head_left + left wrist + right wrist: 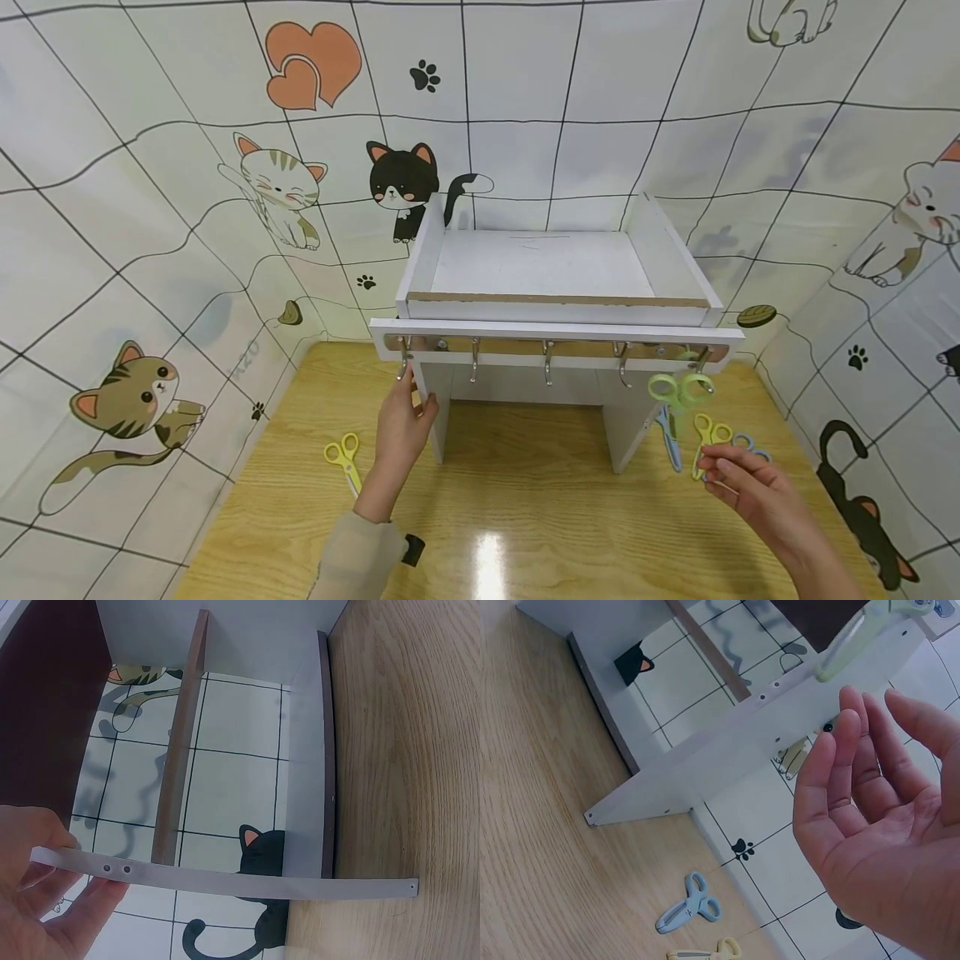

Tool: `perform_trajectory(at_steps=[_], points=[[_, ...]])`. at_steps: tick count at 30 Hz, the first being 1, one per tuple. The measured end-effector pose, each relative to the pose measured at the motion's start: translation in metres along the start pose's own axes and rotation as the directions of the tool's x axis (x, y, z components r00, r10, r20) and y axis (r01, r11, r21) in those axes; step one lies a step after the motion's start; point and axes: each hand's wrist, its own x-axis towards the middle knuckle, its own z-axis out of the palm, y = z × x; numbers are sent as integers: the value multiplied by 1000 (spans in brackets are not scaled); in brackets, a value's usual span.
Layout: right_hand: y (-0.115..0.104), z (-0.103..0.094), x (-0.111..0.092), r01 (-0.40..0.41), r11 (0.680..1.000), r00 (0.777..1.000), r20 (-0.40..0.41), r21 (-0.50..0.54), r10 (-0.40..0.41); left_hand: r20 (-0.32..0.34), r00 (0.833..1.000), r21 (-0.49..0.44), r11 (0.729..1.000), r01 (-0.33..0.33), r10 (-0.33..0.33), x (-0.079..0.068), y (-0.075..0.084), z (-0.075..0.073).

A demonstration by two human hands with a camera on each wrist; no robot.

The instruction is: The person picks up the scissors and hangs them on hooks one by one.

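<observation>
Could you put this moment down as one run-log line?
left hand: grips white side panel | right hand: holding nothing | green scissors: on rightmost hook

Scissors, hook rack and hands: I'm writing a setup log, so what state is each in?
White rack, upright on the table.
Green scissors, hanging from the rightmost hook.
Other four hooks, bare.
Yellow scissors, both pairs lying on the table.
Blue scissors, lying on the table.
Left hand, gripping the rack.
Right hand, empty.
</observation>
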Motion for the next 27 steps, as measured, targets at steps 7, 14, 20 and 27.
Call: perform_trajectory(at_steps=[7, 14, 20, 27], points=[[1, -3, -1, 2, 1000, 1000, 18, 31, -2, -4, 1000, -2, 1000, -4, 4, 0, 0, 0], [3, -7, -2, -11, 1000, 1000, -19, 7, 11, 1, 1000, -4, 1000, -7, 7, 0, -1, 0], [5, -15, -5, -36, 997, 995, -91, -75, 29, 3, 1000, -4, 1000, -5, 5, 0, 0, 0], [12, -32, -9, -99, 984, 973, -221, -150, 64, 4, 1000, -6, 1000, 2, -2, 0, 0, 0]])
